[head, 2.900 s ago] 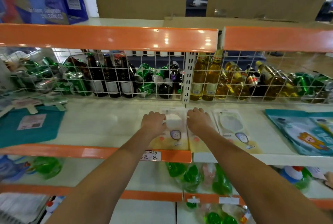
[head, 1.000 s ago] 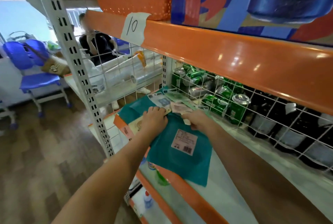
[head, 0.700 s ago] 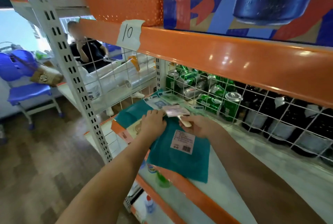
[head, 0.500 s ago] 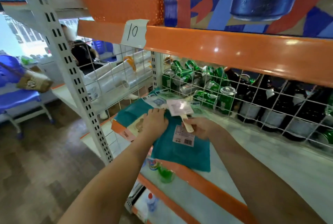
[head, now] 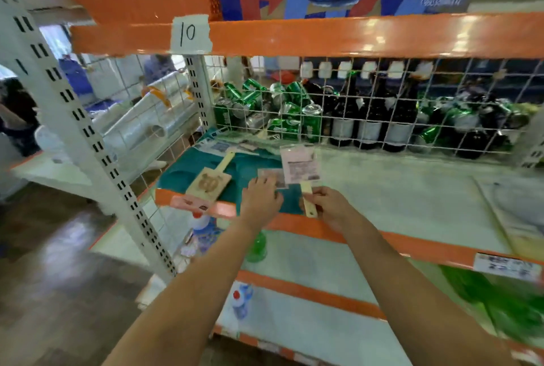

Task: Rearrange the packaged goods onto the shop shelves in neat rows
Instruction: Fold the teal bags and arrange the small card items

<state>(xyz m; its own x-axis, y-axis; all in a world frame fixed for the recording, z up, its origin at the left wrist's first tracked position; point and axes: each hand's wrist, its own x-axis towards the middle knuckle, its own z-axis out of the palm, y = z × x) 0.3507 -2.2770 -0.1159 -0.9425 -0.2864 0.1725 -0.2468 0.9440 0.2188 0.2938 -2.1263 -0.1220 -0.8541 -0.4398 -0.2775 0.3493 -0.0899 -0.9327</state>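
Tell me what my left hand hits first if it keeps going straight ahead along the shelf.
Probably the label on the teal package just past the left hand; farther back, the wire grid. Depth is uncertain.

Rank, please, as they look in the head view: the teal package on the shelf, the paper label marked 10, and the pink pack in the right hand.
1. Teal package, clearly the largest, though partly covered.
2 and 3. Paper label marked 10 and pink pack held by the right hand look alike; unranked.

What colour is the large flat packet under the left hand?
Teal, seen in the head view: the flat packet lies on the shelf beneath the left hand.
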